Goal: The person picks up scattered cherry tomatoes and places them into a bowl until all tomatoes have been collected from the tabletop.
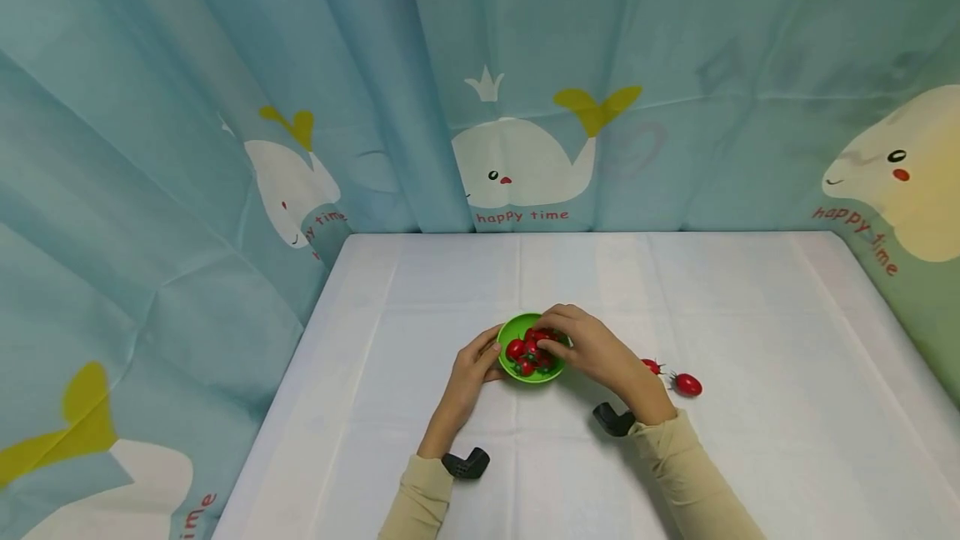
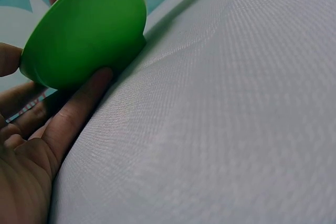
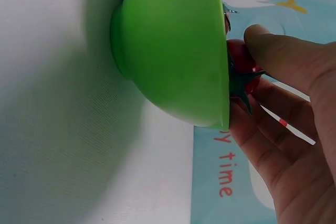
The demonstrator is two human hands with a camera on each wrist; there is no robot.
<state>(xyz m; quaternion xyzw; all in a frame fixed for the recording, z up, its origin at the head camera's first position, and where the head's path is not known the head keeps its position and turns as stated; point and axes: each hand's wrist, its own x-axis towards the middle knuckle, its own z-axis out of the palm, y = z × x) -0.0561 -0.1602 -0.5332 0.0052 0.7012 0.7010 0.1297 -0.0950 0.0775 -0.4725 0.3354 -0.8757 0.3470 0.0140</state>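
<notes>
A green bowl on the white table holds several small red tomatoes with green stem tops. My left hand grips the bowl from its left side, thumb at the rim and fingers low against the outer wall. Over the bowl's right side, my right hand pinches a red tomato between thumb and fingers, right at the rim. Its green stem leaves point down past the bowl's edge in the right wrist view.
To the right of the bowl lie two more red tomatoes, one partly hidden behind the right wrist and one in full view. A blue curtain with whale prints hangs behind the table.
</notes>
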